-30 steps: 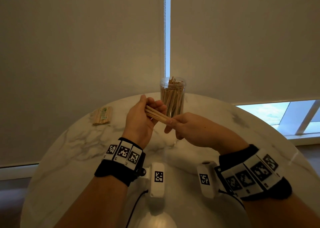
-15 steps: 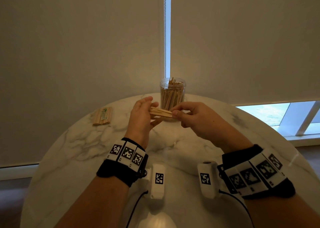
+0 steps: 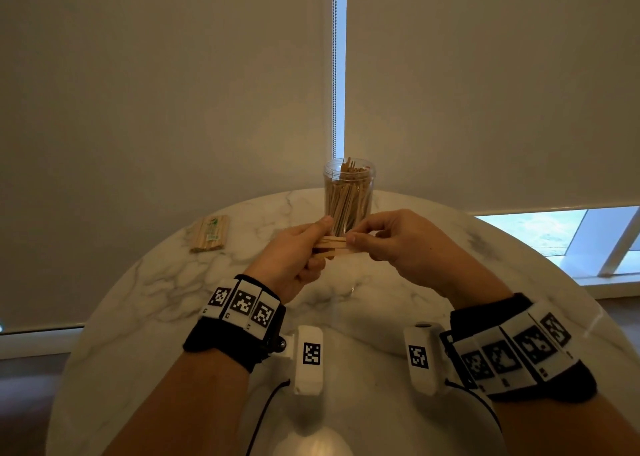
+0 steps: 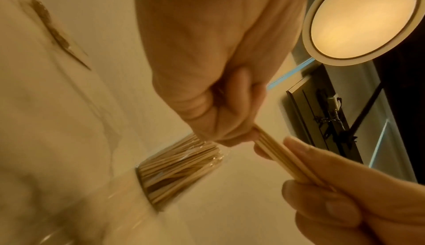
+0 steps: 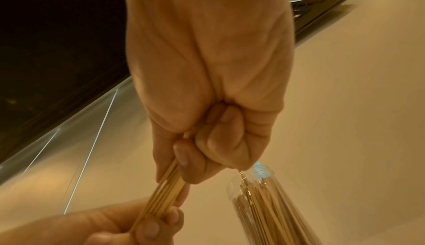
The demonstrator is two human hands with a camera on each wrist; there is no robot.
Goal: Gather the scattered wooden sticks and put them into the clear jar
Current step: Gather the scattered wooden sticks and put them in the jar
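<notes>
Both hands raised above the marble table (image 3: 166, 293). Left hand (image 3: 294, 258) and right hand (image 3: 398, 241) each pinch one end of a level bundle of wooden sticks (image 3: 334, 246), just near of the stick-filled clear jar (image 3: 348, 192).

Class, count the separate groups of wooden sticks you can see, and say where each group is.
3: sticks standing in the jar; a bundle held between both hands; a wrapped pack lying on the table's left. Others may be hidden.

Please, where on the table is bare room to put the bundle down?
Bare marble table lies between the packet of sticks and the left hand, and right of the right hand. Crowded: around the jar.
</notes>
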